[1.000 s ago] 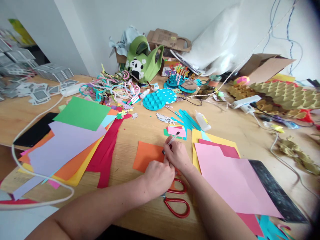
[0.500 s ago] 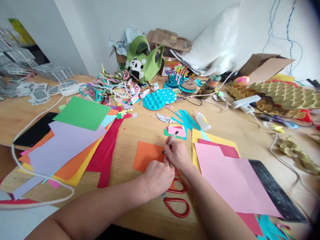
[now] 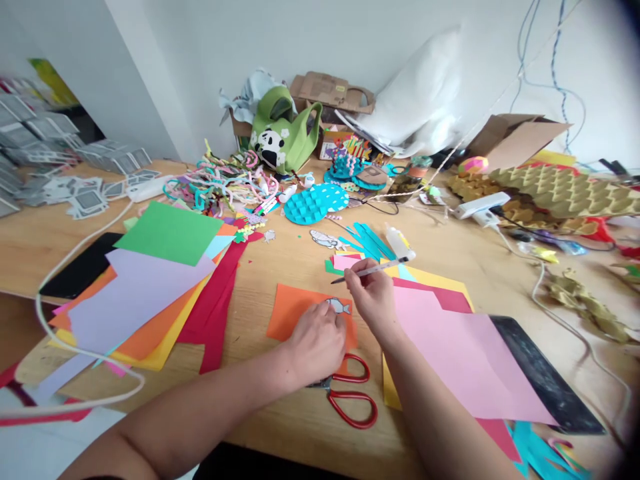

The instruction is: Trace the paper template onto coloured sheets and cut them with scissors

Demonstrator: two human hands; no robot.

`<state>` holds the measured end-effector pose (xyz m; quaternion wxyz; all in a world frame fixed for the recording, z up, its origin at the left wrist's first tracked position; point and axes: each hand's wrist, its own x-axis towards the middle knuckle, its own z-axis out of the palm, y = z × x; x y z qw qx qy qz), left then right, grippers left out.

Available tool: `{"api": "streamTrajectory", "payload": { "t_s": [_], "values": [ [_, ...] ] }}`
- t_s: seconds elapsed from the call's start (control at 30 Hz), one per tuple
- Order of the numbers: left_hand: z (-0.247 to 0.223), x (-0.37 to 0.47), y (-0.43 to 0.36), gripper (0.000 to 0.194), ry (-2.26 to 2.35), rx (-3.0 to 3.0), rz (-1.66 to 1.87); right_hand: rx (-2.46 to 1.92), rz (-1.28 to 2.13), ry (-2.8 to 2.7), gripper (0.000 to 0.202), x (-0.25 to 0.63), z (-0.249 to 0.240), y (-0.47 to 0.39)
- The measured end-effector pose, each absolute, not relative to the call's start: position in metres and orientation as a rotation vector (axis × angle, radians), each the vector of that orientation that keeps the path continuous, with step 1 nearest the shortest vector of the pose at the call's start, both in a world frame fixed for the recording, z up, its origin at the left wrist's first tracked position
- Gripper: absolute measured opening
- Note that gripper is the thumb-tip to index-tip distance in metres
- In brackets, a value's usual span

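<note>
My left hand [image 3: 317,339] lies on a sheet of orange paper [image 3: 286,312], its fingers together and pressing down a small grey fish cutout [image 3: 341,306]. The fish's tail sticks out past the fingertips, while its other end is hidden under them. My right hand [image 3: 373,293] grips a pen [image 3: 390,264] just above the paper's right side, with the dark tip pointing left and clear of the sheet. Red-handled scissors [image 3: 351,381] rest on the table below the orange paper, blades partly covered by my left hand and wrist.
Coloured paper sheets [image 3: 145,300] are piled at left by a black tablet [image 3: 83,265]. Pink paper [image 3: 465,360] overlaps a dark board [image 3: 545,373] at right. Beyond are a glue bottle [image 3: 399,242], another fish cutout [image 3: 326,240], blue strips [image 3: 367,241] and a green panda bag [image 3: 295,143].
My right hand has lifted up and right from beside my left hand, and the pen has swung from upright to nearly level. The fish cutout has come into view. My left hand has flattened slightly.
</note>
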<state>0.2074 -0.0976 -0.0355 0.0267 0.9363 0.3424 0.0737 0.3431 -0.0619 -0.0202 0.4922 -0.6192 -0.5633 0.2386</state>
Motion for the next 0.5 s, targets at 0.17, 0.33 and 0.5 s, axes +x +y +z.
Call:
{"api": "streamTrajectory", "payload": {
  "t_s": [0.17, 0.33, 0.5],
  "values": [
    [-0.030, 0.207, -0.088, 0.022, 1.014, 2.851, 0.271, -1.435, 0.589, -1.234, 0.017, 0.360, -0.008, -0.073],
    [-0.025, 0.204, -0.079, 0.022, 0.993, 2.814, 0.233, -1.479, 0.636, -1.152, 0.019, 0.375, -0.013, -0.100],
    [-0.012, 0.201, -0.066, 0.026, 1.048, 2.760, 0.053, -1.356, 0.731, -1.084, 0.016, 0.377, -0.026, -0.115]
  ]
}}
